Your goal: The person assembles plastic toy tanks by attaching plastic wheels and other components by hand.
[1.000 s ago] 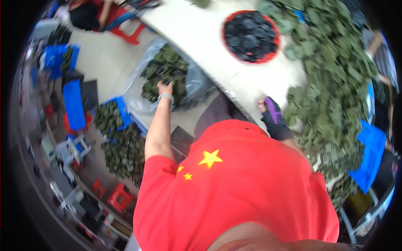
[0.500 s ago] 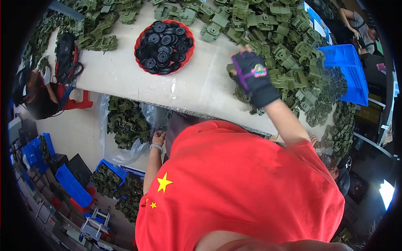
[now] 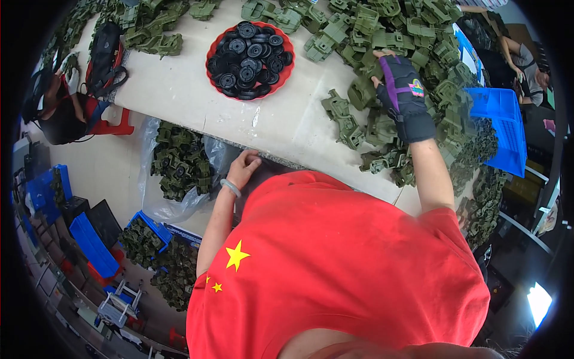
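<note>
- While you lean over the table [image 3: 179, 90], its near edge runs slantwise just in front of your red shirt [image 3: 341, 263], so you've got next to no gap between your body and that edge.
- Open room on top is the bare pale strip between the red bowl of black wheels [image 3: 250, 52] and the pile of green plastic parts [image 3: 412, 72]; everything to the right of it is crowded.
- Your right hand [image 3: 405, 96], in a black and purple glove, is stretched far forward, arm nearly straight, palm down right on that green pile. Can't tell if the fingers are closed on a piece or just pressing on it.
- Your left hand [image 3: 244, 169] is bare, with a bracelet at the wrist, elbow bent, fingers loosely curled at the table's near edge. It's holding nothing I can see.
- Down left, on the floor, a clear plastic bag of green parts [image 3: 179, 167] sits just beside that left hand, and blue crates [image 3: 89, 239] lie further out.
- A blue bin [image 3: 499, 125] sits at the far right.
</note>
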Motion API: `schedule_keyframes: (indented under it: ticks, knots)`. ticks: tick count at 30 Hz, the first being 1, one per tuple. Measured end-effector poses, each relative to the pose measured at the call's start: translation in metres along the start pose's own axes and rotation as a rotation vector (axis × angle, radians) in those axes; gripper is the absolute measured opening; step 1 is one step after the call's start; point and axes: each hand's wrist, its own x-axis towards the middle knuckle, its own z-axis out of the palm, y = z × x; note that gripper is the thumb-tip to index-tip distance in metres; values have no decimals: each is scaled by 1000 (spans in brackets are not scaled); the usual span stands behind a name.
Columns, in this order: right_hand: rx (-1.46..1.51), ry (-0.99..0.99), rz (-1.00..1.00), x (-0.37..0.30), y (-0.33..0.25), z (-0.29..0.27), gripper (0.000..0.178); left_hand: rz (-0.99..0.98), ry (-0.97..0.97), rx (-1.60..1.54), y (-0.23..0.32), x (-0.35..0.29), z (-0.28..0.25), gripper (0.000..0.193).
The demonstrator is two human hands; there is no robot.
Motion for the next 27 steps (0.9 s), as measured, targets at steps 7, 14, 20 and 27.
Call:
schedule_keyframes:
  ticks: [7,14,20,27]
  knots:
    - [412,88,93,-4,-52,-5,62,452,134,51,132,10,39,56]
    - [1072,-216,305,-37,-132,106,61,142,-42,3,139,17,37,81]
    - [667,-40,-144,43,-112,122,52,256,256,484,85,3,26,70]
    - [92,-195,-100,108,-135,154,52,330,486,750,87,1,33,72]
